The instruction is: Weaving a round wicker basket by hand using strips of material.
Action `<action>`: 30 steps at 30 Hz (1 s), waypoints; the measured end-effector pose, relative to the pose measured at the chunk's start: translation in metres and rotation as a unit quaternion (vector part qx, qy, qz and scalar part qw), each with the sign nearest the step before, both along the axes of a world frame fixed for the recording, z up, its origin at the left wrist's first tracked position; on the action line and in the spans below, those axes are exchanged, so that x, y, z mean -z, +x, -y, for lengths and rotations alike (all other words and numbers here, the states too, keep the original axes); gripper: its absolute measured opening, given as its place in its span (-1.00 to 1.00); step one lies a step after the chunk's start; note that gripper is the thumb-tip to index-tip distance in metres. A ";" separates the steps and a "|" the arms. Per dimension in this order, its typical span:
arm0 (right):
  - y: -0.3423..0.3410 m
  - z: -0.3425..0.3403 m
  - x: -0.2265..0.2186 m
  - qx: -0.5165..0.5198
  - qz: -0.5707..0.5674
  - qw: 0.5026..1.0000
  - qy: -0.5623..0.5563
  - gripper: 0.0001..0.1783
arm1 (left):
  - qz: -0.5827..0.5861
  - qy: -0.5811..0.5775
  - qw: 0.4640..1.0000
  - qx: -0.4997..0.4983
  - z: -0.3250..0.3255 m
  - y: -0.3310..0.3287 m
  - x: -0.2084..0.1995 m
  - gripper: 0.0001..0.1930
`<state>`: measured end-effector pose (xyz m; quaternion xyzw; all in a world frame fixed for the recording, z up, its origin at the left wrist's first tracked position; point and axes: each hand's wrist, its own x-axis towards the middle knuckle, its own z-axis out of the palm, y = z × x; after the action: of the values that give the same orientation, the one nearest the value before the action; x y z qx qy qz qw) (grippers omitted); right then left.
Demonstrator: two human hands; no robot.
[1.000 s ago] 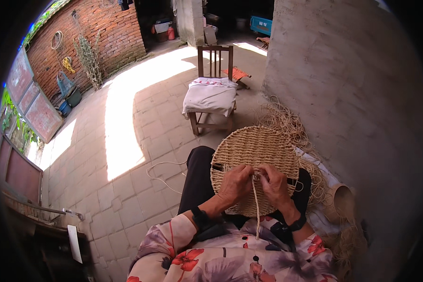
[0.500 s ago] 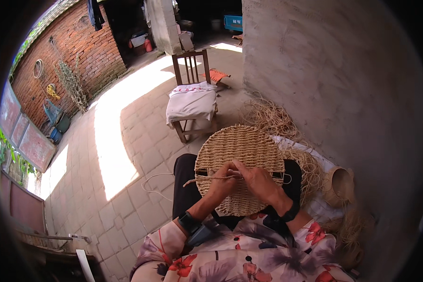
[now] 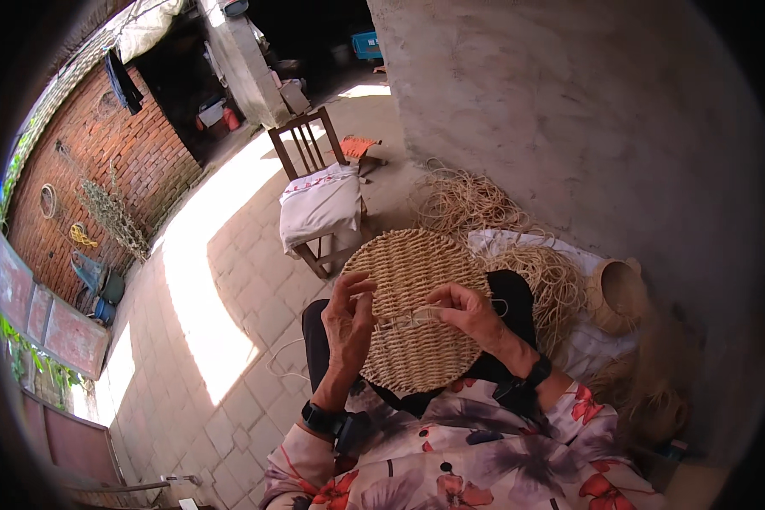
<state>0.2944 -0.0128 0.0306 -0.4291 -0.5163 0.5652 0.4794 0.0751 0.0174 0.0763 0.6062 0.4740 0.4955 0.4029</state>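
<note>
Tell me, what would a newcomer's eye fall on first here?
Most likely the round woven piece on the lap, with the left hand at its left edge, the right hand over its right side. The sunlit strip on the paved floor to the left might come next, then the tangled cord by the wall at right.

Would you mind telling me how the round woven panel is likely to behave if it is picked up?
The round woven panel would probably feel fairly stiff, as its tight rows keep a round outline without obvious sagging. It is likely light for its size, being woven from slender strands. Its ridged surface suggests it should not be very slippery.
</note>
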 end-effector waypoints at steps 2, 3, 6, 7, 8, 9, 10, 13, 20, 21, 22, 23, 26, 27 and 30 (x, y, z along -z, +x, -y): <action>0.000 0.006 -0.006 0.015 -0.009 1.000 0.007 -0.77 | 0.030 -0.026 0.996 0.077 0.005 0.016 0.000 -0.75; 0.000 0.007 -0.006 0.028 -0.016 0.999 0.014 -0.76 | 0.027 -0.033 0.993 0.111 0.006 0.026 0.005 -0.77; 0.013 0.009 -0.003 0.046 0.037 0.996 0.066 -0.76 | 0.029 -0.078 0.983 0.165 0.011 0.052 0.017 -0.76; 0.016 0.011 -0.009 0.050 0.035 0.996 0.066 -0.76 | 0.052 -0.119 0.975 0.179 0.014 0.058 0.021 -0.75; 0.017 0.016 -0.020 0.067 -0.009 0.996 0.064 -0.78 | 0.075 -0.162 0.965 0.192 0.016 0.061 0.025 -0.74; 0.019 0.018 -0.026 0.084 -0.055 0.993 0.063 -0.80 | 0.072 -0.163 0.965 0.193 0.017 0.060 0.028 -0.74; 0.021 0.017 -0.023 0.094 -0.060 0.990 0.087 -0.84 | 0.065 -0.169 0.966 0.186 0.017 0.061 0.031 -0.73; 0.023 0.018 -0.023 0.108 0.135 0.978 0.114 -0.87 | 0.040 -0.155 0.972 0.170 0.013 0.050 0.038 -0.75; -0.008 -0.006 0.019 0.174 0.377 0.815 0.404 -0.91 | -0.040 -0.071 0.990 0.113 0.013 0.026 0.037 -0.86; -0.008 -0.006 0.024 0.175 0.377 0.815 0.403 -0.91 | -0.093 -0.043 0.988 0.113 0.014 0.026 0.039 -0.88; -0.009 -0.007 0.026 0.164 0.413 0.800 0.404 -0.87 | -0.145 -0.016 0.983 0.109 0.013 0.025 0.041 -0.89; -0.008 -0.008 0.027 0.152 0.449 0.783 0.403 -0.83 | -0.145 -0.015 0.984 0.107 0.012 0.027 0.043 -0.89; -0.001 -0.002 0.018 0.168 0.359 0.832 0.388 -0.82 | -0.236 0.192 0.946 0.110 0.011 0.039 0.045 -0.85; 0.004 0.000 0.018 0.165 0.360 0.833 0.387 -0.82 | -0.235 0.190 0.947 0.108 0.012 0.044 0.043 -0.85; 0.014 0.004 0.014 0.160 0.375 0.846 0.343 -0.88 | -0.326 0.205 0.912 0.143 0.008 0.053 0.048 -0.81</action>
<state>0.3084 -0.0170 0.0161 -0.4932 -0.7420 0.0635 0.4496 0.1277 0.0099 0.0286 0.8643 0.3755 0.2939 0.1599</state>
